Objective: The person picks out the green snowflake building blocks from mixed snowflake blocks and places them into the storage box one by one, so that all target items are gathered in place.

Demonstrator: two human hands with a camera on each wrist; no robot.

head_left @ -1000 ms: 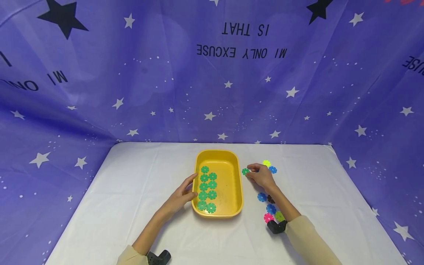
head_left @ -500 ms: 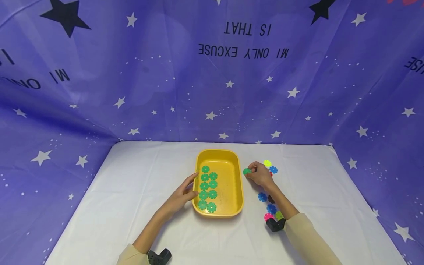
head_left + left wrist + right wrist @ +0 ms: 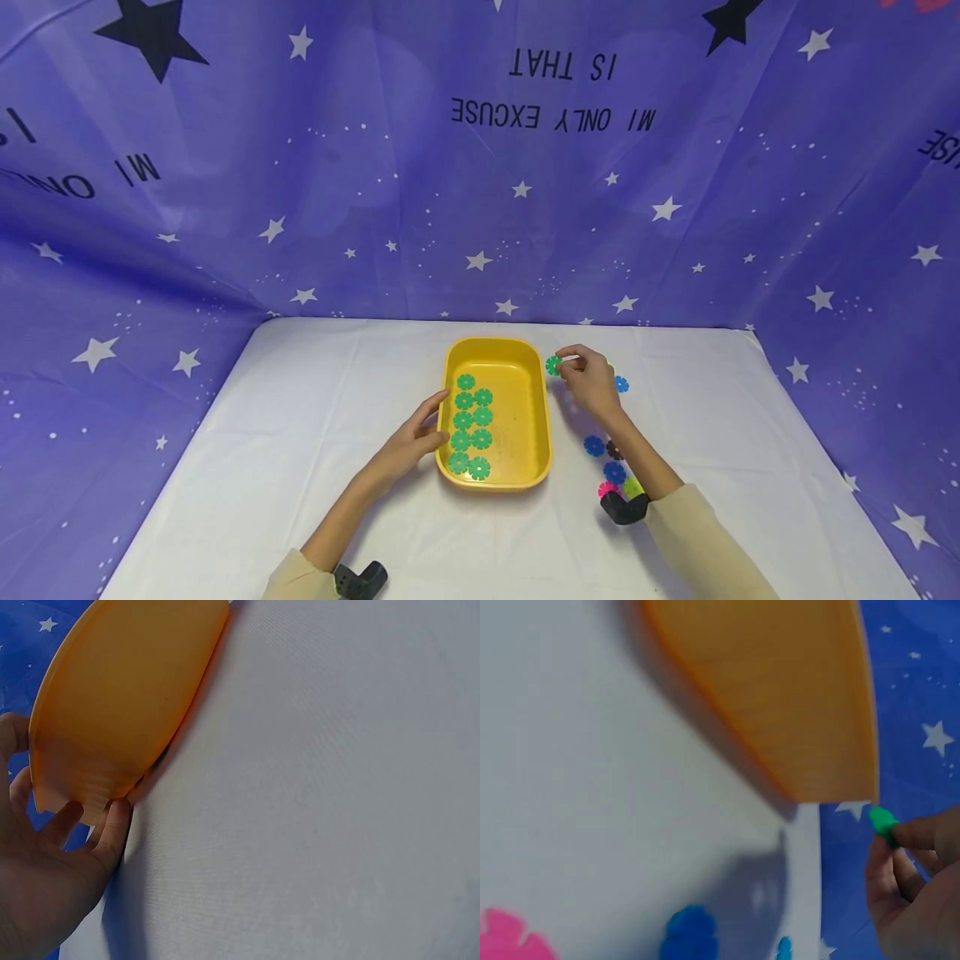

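Observation:
A yellow tray (image 3: 517, 446) stands in the middle of the white table. My left hand (image 3: 403, 448) holds its left side, index finger and thumb at the rim; the left wrist view shows bent fingers against the tray wall (image 3: 127, 697). Several green snowflake discs (image 3: 482, 418) lie flat in the tray's left half, in two columns. Just beyond the tray's right edge, my right hand (image 3: 592, 383) pinches another green snowflake disc (image 3: 552, 367). In the right wrist view this disc (image 3: 882, 819) sits between thumb and fingertips, raised above the table.
To the right of the tray lie blue discs (image 3: 614, 472), a brown disc (image 3: 613, 451), a pink disc (image 3: 606, 490) and a yellow-green disc (image 3: 635, 487), partly under the right forearm. Farther back, another blue disc (image 3: 622, 384) shows beside the right hand. A starry cloth (image 3: 480, 208) hangs behind.
The right hand has moved toward the back of the table with the green snowflake disc, now covering most of a yellow disc there. The left hand and tray have stayed in place.

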